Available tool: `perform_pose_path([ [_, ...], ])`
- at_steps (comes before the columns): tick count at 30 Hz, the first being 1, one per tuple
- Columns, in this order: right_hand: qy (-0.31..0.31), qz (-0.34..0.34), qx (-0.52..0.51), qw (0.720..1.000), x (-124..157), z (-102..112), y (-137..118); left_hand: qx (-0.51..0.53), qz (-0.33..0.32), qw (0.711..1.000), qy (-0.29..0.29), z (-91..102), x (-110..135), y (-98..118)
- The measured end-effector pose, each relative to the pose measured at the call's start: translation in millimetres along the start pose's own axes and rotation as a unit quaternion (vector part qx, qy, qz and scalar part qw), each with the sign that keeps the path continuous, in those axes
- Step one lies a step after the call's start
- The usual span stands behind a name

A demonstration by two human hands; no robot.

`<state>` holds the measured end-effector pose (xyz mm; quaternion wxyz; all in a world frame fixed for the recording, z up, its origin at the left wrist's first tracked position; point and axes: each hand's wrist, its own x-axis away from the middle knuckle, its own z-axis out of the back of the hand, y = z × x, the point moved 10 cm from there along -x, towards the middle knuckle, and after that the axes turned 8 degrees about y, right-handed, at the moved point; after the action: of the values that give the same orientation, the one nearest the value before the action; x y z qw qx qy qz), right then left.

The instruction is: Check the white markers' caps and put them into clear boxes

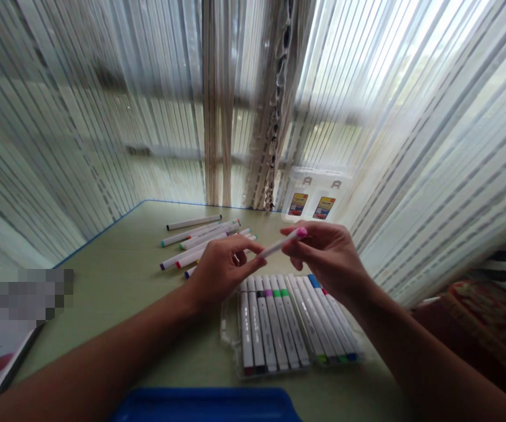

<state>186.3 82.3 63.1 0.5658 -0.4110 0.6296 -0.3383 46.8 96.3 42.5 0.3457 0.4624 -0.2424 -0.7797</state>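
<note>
Marker (278, 245) is slim, straight, white; pink-ended.

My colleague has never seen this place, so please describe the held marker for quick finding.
Find the pale green table by the curtains. Near the clear marker case, the left hand and right hand hold one white marker. Only this marker is held up; its end is pink.
</note>
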Motion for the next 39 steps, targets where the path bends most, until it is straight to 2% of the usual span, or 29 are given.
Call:
perform_pose_path([
  [8, -0.079, 0.048, 0.026, 0.995, 18, -28, -15, 0.004, -0.023, 1.0, -0.015, -3.6, 1, 6],
  [16, -0.104, 0.067, 0.053, 0.991, 24, -34, -19, 0.007, -0.025, 0.999, -0.035, -6.0, 3, 12],
  [24, -0.096, 0.071, 0.061, 0.991, 24, -33, -19, 0.009, -0.035, 0.999, -0.032, -6.0, 3, 13],
  [27, -0.063, 0.059, 0.02, 0.996, 16, -23, -15, -0.006, -0.03, 0.999, -0.024, -5.6, 3, 8],
  [33, 0.088, 0.019, -0.014, 0.996, -9, 24, 3, -0.008, -0.002, 1.0, -0.009, -3.4, 3, 4],
  [36, 0.115, -0.032, -0.017, 0.993, -17, 37, 19, -0.003, 0.016, 1.0, 0.0, -1.7, 1, 1],
  [39, 0.127, -0.075, -0.011, 0.989, -21, 45, 33, 0.029, 0.056, 0.997, 0.033, 3.8, -1, -10],
])
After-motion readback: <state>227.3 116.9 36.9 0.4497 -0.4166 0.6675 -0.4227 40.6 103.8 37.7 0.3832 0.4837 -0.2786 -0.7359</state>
